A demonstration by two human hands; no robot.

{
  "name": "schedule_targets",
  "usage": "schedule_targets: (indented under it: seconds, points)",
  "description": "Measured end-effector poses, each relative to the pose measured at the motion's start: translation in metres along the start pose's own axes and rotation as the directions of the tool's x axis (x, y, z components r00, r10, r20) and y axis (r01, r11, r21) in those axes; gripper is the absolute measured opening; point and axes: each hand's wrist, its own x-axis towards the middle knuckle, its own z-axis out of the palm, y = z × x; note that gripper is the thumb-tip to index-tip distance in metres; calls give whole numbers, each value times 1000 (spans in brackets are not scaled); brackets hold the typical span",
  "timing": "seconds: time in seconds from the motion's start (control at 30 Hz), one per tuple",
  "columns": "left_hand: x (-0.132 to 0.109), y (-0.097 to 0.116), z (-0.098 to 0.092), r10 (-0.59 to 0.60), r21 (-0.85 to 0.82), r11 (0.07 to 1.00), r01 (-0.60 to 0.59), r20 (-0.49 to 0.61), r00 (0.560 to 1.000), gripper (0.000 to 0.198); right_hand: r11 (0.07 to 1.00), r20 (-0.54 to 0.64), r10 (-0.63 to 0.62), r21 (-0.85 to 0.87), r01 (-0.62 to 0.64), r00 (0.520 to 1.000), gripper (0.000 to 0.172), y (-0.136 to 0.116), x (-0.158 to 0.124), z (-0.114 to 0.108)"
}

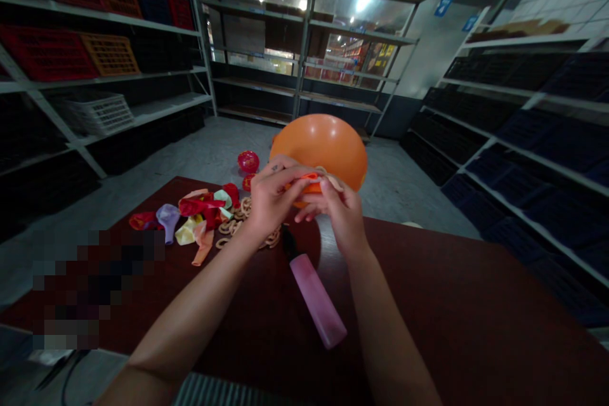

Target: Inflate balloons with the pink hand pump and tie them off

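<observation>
A large inflated orange balloon is just beyond my hands, above the table's far edge. My left hand is closed, pinching the balloon's neck between thumb and fingers. My right hand meets it from the other side, thumb and forefinger closed by a beige ring; the fingers partly hide the ring. Whether the neck passes through it I cannot tell. Beneath my hands a pink hand pump with a black nozzle lies on the dark table.
Limp balloons in several colours lie at the left, beside a heap of beige rings. Past them sits a small inflated red balloon. A blurred patch covers the table's left end. Shelves with crates line the room.
</observation>
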Motion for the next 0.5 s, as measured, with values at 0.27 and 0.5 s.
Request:
schedule_targets:
  seconds: [0.27,0.5]
  points:
    - [1,-1,-9,161,12,986,-164,135,978,16,999,14,4,36,-4,1000,66,-5,-3,1]
    - [13,-3,-14,-83,-173,980,98,91,992,9,983,-54,-79,159,87,995,52,-10,-3,-2]
